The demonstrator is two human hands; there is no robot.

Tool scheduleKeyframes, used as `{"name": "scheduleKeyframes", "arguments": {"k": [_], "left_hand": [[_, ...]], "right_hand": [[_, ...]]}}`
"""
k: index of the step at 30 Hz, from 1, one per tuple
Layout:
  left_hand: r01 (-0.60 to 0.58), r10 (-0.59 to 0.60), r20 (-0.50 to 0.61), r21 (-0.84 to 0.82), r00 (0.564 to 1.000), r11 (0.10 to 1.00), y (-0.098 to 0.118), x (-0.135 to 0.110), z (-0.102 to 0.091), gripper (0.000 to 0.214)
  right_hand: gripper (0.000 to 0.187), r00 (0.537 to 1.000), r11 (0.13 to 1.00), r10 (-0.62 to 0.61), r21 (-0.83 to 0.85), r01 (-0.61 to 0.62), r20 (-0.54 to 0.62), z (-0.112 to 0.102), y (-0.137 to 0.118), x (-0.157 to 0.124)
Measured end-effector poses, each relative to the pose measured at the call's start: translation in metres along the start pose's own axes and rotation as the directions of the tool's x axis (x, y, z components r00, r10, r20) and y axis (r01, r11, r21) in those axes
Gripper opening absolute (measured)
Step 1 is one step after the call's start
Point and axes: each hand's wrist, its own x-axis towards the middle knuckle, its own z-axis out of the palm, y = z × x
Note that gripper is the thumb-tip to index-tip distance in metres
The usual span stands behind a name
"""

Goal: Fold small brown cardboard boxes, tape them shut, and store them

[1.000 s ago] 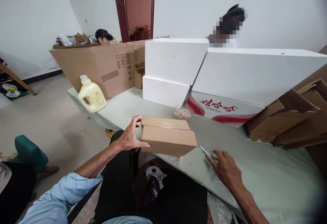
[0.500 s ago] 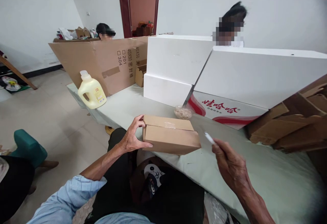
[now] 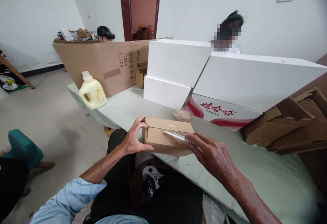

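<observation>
A small brown cardboard box rests at the table's near edge, a strip of clear tape across the seam on its top. My left hand grips the box's left end, thumb at the front and fingers behind. In my right hand is a slim white utility knife, closed in my fingers and pointing left over the top of the box. Whether its tip touches the cardboard I cannot tell. Just behind the box sits a clear plastic bowl with pale contents.
A yellow detergent jug stands on the green-covered table. Behind are a large brown carton, stacked white boxes and a red-and-white carton. Folded cardboard lies right. Two people's heads show beyond the boxes.
My right hand has moved left with the utility knife, from beside the box to above its top. My left hand keeps its hold on the box. The view has shifted slightly.
</observation>
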Motion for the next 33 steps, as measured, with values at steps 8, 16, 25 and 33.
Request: {"name": "scheduleKeyframes", "arguments": {"k": [8, 16, 25, 33], "left_hand": [[-0.010, 0.010, 0.012, 0.017, 1.000, 1.000, 0.003, 0.001, -0.001, 0.081], [-0.028, 0.028, 0.001, -0.009, 1.000, 1.000, 0.002, 0.000, 0.000, 0.080], [-0.030, 0.030, 0.001, -0.005, 1.000, 1.000, 0.001, 0.001, -0.001, 0.080], [-0.005, 0.005, 0.020, 0.018, 1.000, 1.000, 0.000, 0.002, -0.001, 0.082]], "right_hand": [[0.041, 1.000, 0.994, 0.006, -0.107, -0.008, -0.014, -0.005, -0.002, 0.000], [0.043, 0.998, 0.986, 0.024, -0.164, -0.013, 0.065, -0.015, -0.004, 0.009], [0.032, 0.995, 0.983, -0.087, -0.159, 0.095, 0.056, -0.022, -0.003, 0.022], [0.024, 0.984, 0.952, -0.153, -0.253, 0.171, 0.091, -0.030, -0.005, 0.030]]}}
